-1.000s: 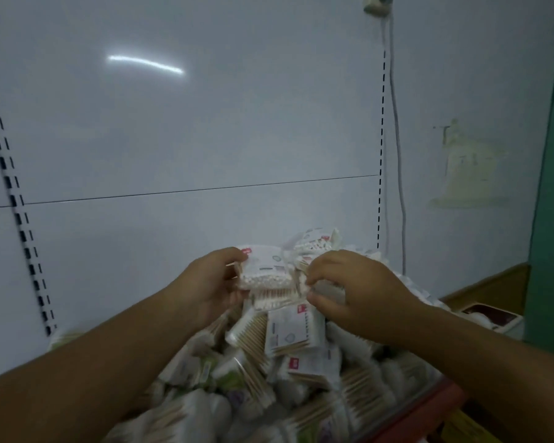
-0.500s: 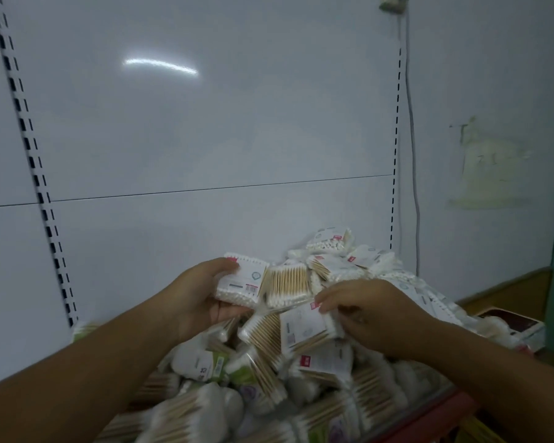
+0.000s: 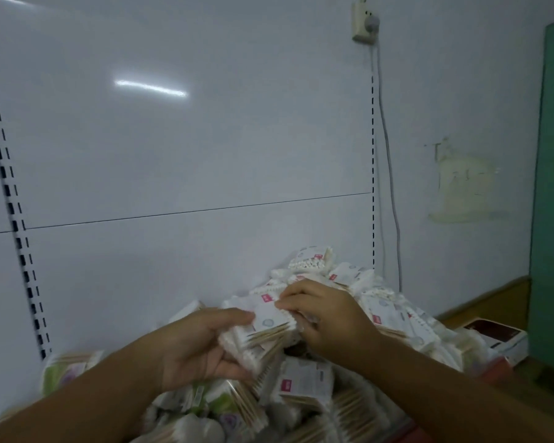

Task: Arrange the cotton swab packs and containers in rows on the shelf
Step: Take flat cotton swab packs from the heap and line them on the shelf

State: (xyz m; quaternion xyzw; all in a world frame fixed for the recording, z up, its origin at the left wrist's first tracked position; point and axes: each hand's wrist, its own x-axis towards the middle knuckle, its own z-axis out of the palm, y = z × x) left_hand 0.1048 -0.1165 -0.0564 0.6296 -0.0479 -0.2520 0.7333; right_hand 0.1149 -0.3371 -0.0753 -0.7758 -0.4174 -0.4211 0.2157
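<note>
my left hand (image 3: 202, 346) curls round a small bundle of cotton swab packs (image 3: 243, 345), thumb on top and fingers underneath, so they sit squared up as one block above the heap (image 3: 304, 382) that slopes against the shelf's white back panel (image 3: 173, 266). my right hand (image 3: 327, 318) pinches the edge of the top pack (image 3: 271, 318) between thumb and fingertips, i judge to seat it flush on the bundle, since loose packs only line up in rows once gathered face to face.

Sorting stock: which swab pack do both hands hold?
The white pack with wooden sticks showing, gripped by the left hand and pinched by the right hand, above the pile.
</note>
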